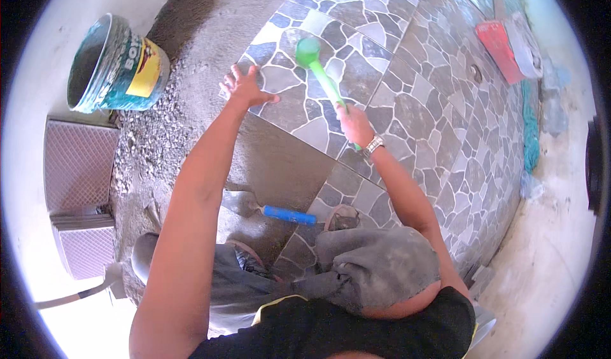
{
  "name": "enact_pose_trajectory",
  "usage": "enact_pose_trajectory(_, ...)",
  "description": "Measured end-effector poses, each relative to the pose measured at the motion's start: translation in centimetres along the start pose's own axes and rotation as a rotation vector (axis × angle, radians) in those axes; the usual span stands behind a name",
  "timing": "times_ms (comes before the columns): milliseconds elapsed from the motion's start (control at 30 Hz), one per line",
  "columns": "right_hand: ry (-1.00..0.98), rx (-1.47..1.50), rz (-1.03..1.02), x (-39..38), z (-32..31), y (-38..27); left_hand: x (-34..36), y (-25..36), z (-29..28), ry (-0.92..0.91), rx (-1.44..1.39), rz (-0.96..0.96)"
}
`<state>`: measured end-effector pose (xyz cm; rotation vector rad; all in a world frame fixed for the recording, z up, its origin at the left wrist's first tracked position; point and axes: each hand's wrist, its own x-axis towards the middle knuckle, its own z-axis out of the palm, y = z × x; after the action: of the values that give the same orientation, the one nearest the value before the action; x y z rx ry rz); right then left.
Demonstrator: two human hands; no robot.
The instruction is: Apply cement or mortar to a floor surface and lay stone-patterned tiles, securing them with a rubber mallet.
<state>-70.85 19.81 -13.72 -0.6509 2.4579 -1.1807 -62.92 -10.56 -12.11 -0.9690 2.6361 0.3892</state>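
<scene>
My right hand (355,125) is wrapped round the handle of a green mallet (328,84). The mallet's round head lies over a stone-patterned floor tile (280,79); whether it touches the tile I cannot tell. At that tile's left edge, my left hand (244,89) is spread open with its fingers apart, and it holds nothing. Grey mortar (273,152) borders the tile on the near and left sides. A trowel with a blue handle (289,215) lies on the mortar in front of my feet.
A green bucket (145,60) stands at the upper left beside gravelly ground (143,149). Stacked tiles (81,165) lean at the left, above a shovel (105,284). Laid tiles (433,124) cover the right side. A red container (499,48) is near the right wall.
</scene>
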Motion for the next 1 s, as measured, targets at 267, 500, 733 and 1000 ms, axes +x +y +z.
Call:
enact_pose_trajectory(267, -0.018, 0.009, -0.042, 0.9, 1.1, -0.4, -0.7, 0.2, -1.5, -0.056, -0.001, 0.0)
enact_pose_trajectory(500, -0.319, 0.24, 0.272, 0.8, 0.3, -2.0, -0.7, -0.8, -1.0, -0.066, 0.041, -0.031)
enact_pose_trajectory(733, -0.118, 0.228, 0.12, 0.0, -1.2, -7.4, 0.3, -1.0, 0.2, -0.105, 0.006, 0.083)
enact_pose_trajectory(1000, -0.145, -0.015, -0.067, 3.7, 0.8, -2.0, 0.5, 0.7, 0.0, -0.173, -0.016, 0.043)
